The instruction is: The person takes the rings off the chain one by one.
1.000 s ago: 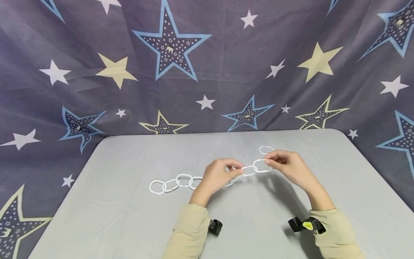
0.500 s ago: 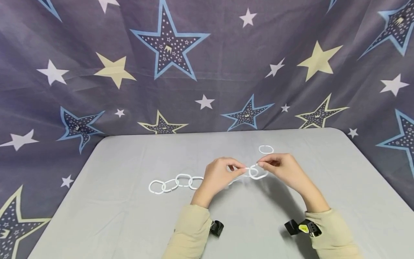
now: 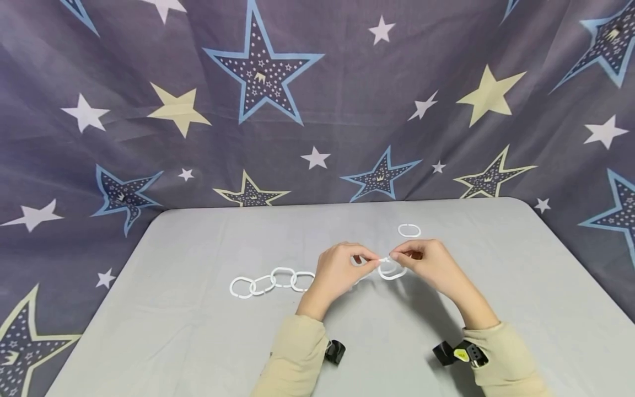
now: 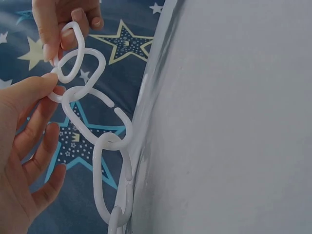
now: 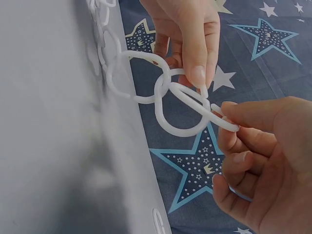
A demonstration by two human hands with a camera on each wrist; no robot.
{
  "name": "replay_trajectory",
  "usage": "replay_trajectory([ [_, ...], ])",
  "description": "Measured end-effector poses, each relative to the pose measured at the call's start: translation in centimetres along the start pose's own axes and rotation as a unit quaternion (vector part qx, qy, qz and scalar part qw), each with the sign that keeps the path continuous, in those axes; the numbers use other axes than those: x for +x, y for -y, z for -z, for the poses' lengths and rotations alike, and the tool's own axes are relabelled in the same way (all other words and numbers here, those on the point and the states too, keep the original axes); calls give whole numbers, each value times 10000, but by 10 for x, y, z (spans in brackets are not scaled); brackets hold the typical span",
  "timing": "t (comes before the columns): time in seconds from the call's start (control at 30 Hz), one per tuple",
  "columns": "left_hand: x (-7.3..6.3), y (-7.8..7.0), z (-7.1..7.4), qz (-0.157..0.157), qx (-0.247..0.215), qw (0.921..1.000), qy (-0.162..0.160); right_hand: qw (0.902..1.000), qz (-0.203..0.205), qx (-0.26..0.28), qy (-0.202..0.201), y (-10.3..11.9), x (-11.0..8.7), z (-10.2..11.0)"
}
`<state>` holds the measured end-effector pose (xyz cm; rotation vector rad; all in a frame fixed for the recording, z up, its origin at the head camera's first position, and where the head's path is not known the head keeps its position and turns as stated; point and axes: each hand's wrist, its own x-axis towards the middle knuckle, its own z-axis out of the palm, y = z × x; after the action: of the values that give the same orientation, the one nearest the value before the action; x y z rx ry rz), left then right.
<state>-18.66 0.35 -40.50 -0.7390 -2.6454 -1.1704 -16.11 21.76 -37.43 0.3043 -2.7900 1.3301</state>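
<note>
A chain of white plastic links (image 3: 283,269) stretches from the left part of the table up to my two hands. My left hand (image 3: 337,273) pinches one link (image 4: 100,68) near the chain's right end between thumb and forefinger. Beside it, my right hand (image 3: 429,267) pinches an end link (image 5: 222,124) by its edge. The two held links cross each other, with the fingertips of both hands nearly touching. In the left wrist view more links (image 4: 99,175) hang down from the left hand. Part of the chain is hidden behind the left hand in the head view.
One loose white link (image 3: 409,236) lies on the grey table (image 3: 198,342) beyond the right hand. A dark cloth with stars (image 3: 317,127) hangs behind the table's far edge. Both wrists wear black cameras (image 3: 335,353).
My right hand has moved left and slightly down toward the left hand, bringing its link up against the left hand's link. The left hand has barely moved. The loose link stays put.
</note>
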Motion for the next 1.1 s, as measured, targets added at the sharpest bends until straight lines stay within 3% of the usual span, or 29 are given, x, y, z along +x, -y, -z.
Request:
replay_trajectory([
  [0.47,1,2,-6,-192,331,9990,-218,10000,17,-57,39,-1,0,-4],
  [0.8,1,6,-3,-102,322,9991,-247,10000,47,9,78,-2,1,-3],
  [1.1,0,6,-2,51,302,9993,-203,9999,41,64,89,-13,1,14],
])
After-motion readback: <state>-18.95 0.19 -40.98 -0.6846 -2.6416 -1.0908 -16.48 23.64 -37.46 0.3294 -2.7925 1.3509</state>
